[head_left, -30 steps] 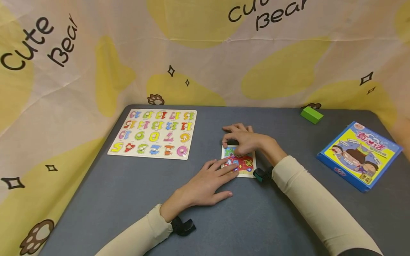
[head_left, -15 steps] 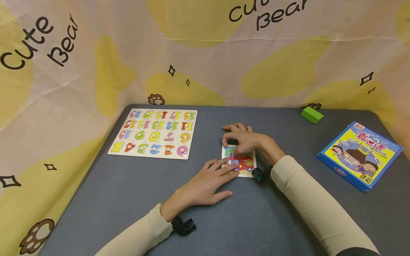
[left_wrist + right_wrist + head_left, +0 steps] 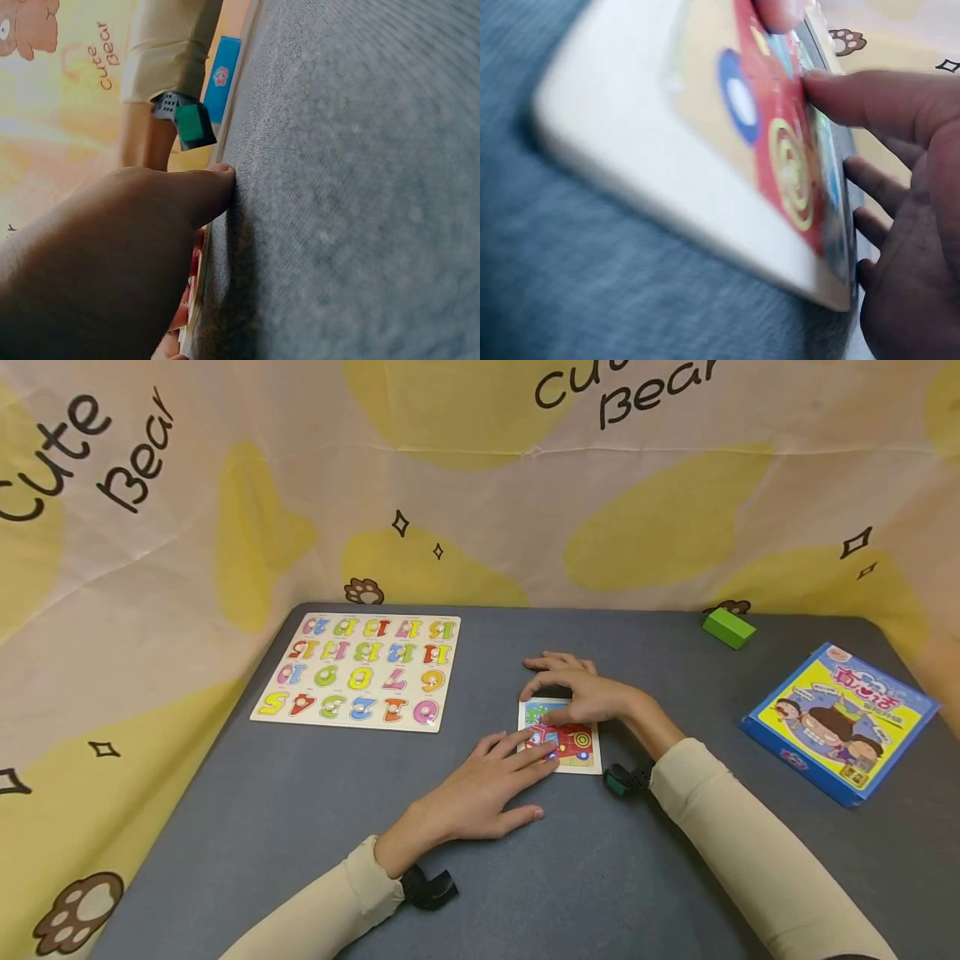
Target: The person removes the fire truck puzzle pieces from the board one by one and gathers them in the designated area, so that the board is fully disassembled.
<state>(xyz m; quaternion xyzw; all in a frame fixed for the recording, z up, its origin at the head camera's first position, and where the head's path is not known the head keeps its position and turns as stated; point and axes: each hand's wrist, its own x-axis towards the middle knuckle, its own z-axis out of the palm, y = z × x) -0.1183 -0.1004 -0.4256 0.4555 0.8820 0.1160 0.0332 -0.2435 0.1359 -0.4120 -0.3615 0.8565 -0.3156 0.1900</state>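
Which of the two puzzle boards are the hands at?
The small picture puzzle with the red vehicle: the left hand rests on it, the right hand is over it; the larger number board lies untouched.

A pale peach-beige cloth printed with big soft-edged yellow patches [image 3: 667, 518] hangs as a wall [image 3: 472, 497] behind the table and wraps round its left side too. I can read "Cute Bear" in loose black lettering [image 3: 656, 395], with brown paw prints [image 3: 78, 912] and black-outlined four-pointed stars [image 3: 856, 542] scattered about. A faint horizontal crease [image 3: 465, 450] crosses the back. The broad dark-grey tabletop [image 3: 600, 885] has rounded far corners; up close it looks bluish and finely grained. The light falls soft and fairly even, the cloth catching a paler glow at one spot.
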